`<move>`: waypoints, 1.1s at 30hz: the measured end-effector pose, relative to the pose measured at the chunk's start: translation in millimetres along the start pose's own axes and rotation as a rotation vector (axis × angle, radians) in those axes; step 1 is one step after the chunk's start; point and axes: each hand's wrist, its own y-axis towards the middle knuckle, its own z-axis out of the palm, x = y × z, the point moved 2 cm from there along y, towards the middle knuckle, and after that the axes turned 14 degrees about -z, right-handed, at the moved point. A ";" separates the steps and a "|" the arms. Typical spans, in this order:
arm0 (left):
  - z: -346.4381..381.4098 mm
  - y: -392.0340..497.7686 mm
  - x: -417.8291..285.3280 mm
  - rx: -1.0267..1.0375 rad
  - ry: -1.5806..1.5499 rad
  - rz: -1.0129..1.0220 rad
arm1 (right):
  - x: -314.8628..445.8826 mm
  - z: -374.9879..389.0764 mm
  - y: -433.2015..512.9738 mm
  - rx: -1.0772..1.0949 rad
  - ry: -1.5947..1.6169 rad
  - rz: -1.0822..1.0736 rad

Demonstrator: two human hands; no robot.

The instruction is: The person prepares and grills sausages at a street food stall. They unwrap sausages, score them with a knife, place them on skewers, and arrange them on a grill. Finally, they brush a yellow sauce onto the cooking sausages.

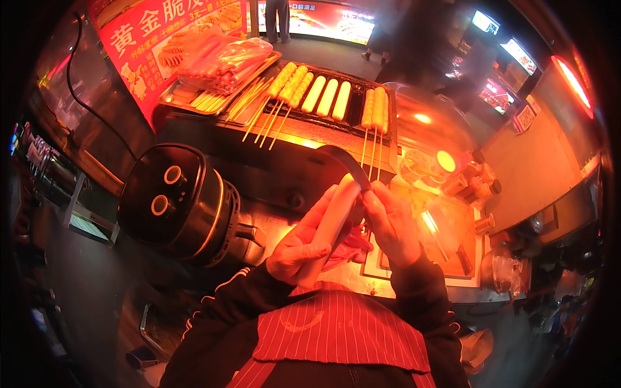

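Observation:
A long pale sausage (335, 213) lies slanted in my left hand (296, 250), with the fingers and thumb around its lower part. My right hand (392, 225) pinches a dark, curved, flat object (353, 167) at the sausage's upper end; its exact kind is unclear. Beyond both hands stands a griddle (335, 127). On it are three plain sausages (328, 97), between scored sausages on sticks (291, 85) at the left and more skewered ones (374, 109) at the right. Below the hands, a crumpled reddish plastic wrapper (351, 250) rests on the counter.
At left stands a black air fryer (167, 194). Wooden skewers (250, 99) and bagged sausages (228, 60) fill a metal tray. A knife (439, 237) lies on the cutting board (407, 201), near seasoning jars (473, 179). Another person's legs (277, 22) show beyond.

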 end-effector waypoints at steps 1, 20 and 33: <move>-1.4 -1.8 -1.0 -0.002 -0.008 -0.004 | -0.7 -1.2 -1.4 0.039 -0.020 0.027; -8.4 1.5 -4.3 0.006 -0.082 -0.032 | 7.0 -0.1 -6.7 0.050 -0.093 -0.013; -19.7 3.1 2.3 -0.026 -0.105 -0.009 | 6.4 -0.7 -12.6 0.113 -0.083 0.081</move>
